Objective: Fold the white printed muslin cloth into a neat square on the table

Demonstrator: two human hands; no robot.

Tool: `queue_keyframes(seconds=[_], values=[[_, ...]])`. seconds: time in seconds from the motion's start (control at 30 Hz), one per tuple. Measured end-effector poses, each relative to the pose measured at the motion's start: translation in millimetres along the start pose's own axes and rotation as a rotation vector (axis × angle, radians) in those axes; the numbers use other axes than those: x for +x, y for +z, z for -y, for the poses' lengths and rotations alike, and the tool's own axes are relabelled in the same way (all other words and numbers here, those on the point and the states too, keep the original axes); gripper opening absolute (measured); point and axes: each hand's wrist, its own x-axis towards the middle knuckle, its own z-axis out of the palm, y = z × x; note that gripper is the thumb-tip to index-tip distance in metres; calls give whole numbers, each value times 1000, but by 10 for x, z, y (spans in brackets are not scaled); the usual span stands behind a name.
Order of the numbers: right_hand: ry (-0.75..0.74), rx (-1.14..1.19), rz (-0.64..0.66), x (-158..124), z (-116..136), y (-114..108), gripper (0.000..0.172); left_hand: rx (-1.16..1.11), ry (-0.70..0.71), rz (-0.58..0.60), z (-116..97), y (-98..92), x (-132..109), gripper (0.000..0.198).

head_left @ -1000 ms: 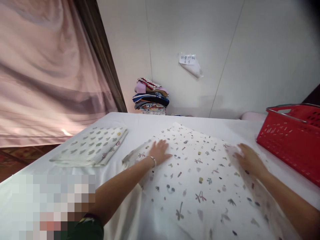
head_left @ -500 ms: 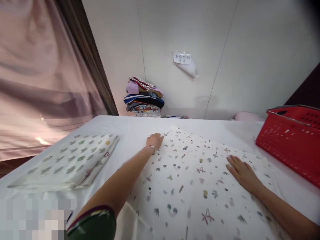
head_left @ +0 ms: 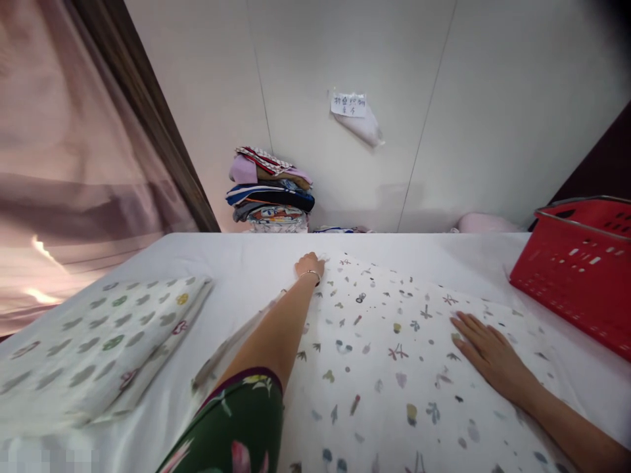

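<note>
A white cloth with small coloured prints (head_left: 389, 368) lies spread on the white table (head_left: 246, 263). My left hand (head_left: 309, 265) reaches far forward and its fingers close on the cloth's far left corner. My right hand (head_left: 486, 351) lies flat, fingers stretched out, on the right part of the cloth. A thin bracelet sits on my left wrist.
A folded white cloth with green prints (head_left: 98, 341) lies at the left. A red plastic basket (head_left: 576, 269) stands at the right edge. A pile of folded clothes (head_left: 271, 194) is stacked against the far wall, beneath a paper note (head_left: 349, 105). A pink curtain (head_left: 64, 184) hangs at the left.
My left hand slid from the cloth's middle left forward to its far corner. My right hand stayed flat on the right part. The view shifted forward and to the right.
</note>
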Motion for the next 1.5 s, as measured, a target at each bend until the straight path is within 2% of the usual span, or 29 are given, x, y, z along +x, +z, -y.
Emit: queue_keyframes(seconds=[0.07, 0.13, 0.2, 0.27, 0.33, 0.43, 0.53, 0.67, 0.73, 0.83, 0.9, 0.97, 1.03, 1.1, 1.17, 1.23, 1.37, 1.5], values=[[-7, -1, -7, -3, -1, 1, 58, 1, 26, -28, -7, 1, -51, 43], [-13, -9, -12, -5, -8, 8, 59, -1, 135, -45, -21, 21, -108, 48], [-9, -30, -28, -5, -15, 17, 60, -4, 295, 22, -35, 55, -140, 52], [1, -54, -44, -3, -18, 28, 61, -4, 394, 132, -48, 81, -131, 55], [12, -68, -44, -4, -17, 39, 60, -5, 398, 204, -57, 71, -101, 57], [13, -72, -33, -4, -40, 64, 61, -18, 400, 217, -12, -30, -137, 62], [-4, -75, -25, 18, -108, 70, 61, -20, 440, 221, 216, -190, -418, 66], [42, -91, 62, 98, -53, -48, 62, 52, 469, 237, 851, -401, -1132, 69], [22, -109, 53, 111, 167, -145, 61, 120, 417, 172, 1205, -477, -1506, 72], [-175, -98, -12, 35, 692, -223, 59, 138, 283, 150, 1594, -518, -1899, 74], [-295, -69, 43, -44, 1022, -200, 59, 102, 257, 165, 1711, -510, -2006, 73], [-337, -53, 115, -102, 1226, -152, 62, 53, 256, 161, 1741, -508, -2015, 70], [-331, -41, 161, -136, 1303, -132, 65, -29, 213, 142, 1746, -538, -1981, 65], [-304, -27, 180, -182, 1320, -164, 67, -134, 104, 91, 1783, -610, -1965, 58], [-286, -18, 164, -282, 1351, -225, 66, -201, -25, 45, 1871, -705, -2001, 51], [-335, -12, 146, -445, 1420, -269, 64, -218, -112, 44, 1988, -794, -2089, 42], [-517, -8, 205, -776, 1559, -224, 62, -276, -181, 85, 2167, -878, -2294, 28], [-507, -6, 216, -906, 1620, -197, 63, -490, -225, 83, 2220, -864, -2377, 27]])
